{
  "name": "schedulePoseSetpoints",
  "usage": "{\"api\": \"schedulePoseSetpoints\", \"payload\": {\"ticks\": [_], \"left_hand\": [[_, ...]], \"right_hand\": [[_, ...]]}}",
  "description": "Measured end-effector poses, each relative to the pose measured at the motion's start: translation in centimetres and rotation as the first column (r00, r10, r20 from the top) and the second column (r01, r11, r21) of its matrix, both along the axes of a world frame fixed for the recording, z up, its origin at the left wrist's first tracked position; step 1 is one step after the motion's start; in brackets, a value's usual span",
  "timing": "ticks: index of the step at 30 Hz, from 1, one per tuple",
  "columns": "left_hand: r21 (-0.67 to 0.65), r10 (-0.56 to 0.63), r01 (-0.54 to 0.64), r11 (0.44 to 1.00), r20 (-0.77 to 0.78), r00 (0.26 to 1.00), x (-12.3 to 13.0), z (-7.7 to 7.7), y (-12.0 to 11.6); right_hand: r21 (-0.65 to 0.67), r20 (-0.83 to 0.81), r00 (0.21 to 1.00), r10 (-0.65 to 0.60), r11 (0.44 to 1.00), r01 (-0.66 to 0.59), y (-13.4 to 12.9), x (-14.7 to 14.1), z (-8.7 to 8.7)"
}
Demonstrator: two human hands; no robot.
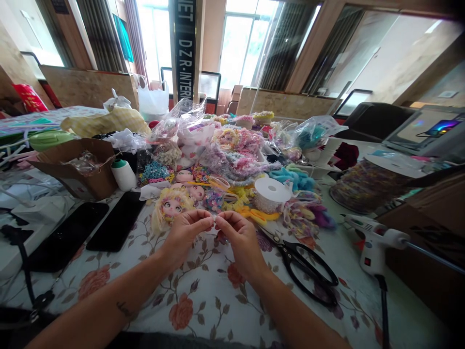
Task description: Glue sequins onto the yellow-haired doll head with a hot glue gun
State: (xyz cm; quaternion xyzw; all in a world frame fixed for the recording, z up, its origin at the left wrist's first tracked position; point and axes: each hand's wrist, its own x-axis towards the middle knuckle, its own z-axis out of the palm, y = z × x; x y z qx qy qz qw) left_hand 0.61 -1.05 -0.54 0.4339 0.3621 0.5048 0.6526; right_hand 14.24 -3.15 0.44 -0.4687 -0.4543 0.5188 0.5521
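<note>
My left hand (192, 229) and my right hand (234, 233) meet at the middle of the flowered tablecloth, thumbs and forefingers pinched, tips nearly touching. Whatever lies between the fingertips is too small to make out. Just behind my left hand lies a doll head (172, 206) with yellow hair, with more doll faces (184, 175) behind it. A white spool (272, 190) and yellow strips (258, 214) are beyond my right hand. To the right of that hand are black-handled scissors (308, 271), their blades pointing up and left.
Two black phones (116, 222) lie left, near a cardboard box (78, 169) and a thread cone (123, 174). Colourful yarn (236, 155) is heaped at the back. On the right are a glue gun (374, 240) with its cord and a large yarn spool (370, 184).
</note>
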Motion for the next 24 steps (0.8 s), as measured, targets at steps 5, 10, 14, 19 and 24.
{"api": "schedulePoseSetpoints", "payload": {"ticks": [5,10,14,19,24], "left_hand": [[0.031,0.005,-0.004,1.000,-0.029,1.000,-0.09,0.18,-0.07],[0.040,-0.004,0.006,0.999,-0.045,0.999,-0.13,0.15,-0.13],[0.049,-0.007,0.009,0.999,-0.038,0.999,-0.06,0.13,-0.14],[0.000,0.011,-0.011,1.000,0.000,1.000,0.03,0.14,-0.15],[0.010,-0.018,0.018,1.000,-0.004,1.000,0.05,-0.03,-0.13]], "right_hand": [[-0.005,-0.017,0.999,0.034,0.999,-0.034,0.01,0.01,-0.20],[-0.018,-0.043,0.998,0.039,0.999,-0.039,-0.06,-0.07,-0.21],[-0.011,-0.077,0.997,0.027,1.000,-0.028,0.00,-0.09,-0.34],[-0.035,-0.161,0.987,0.027,0.999,-0.033,0.18,-0.08,-0.61],[-0.039,-0.176,0.984,0.027,0.999,-0.035,0.09,-0.25,-0.62]]}}
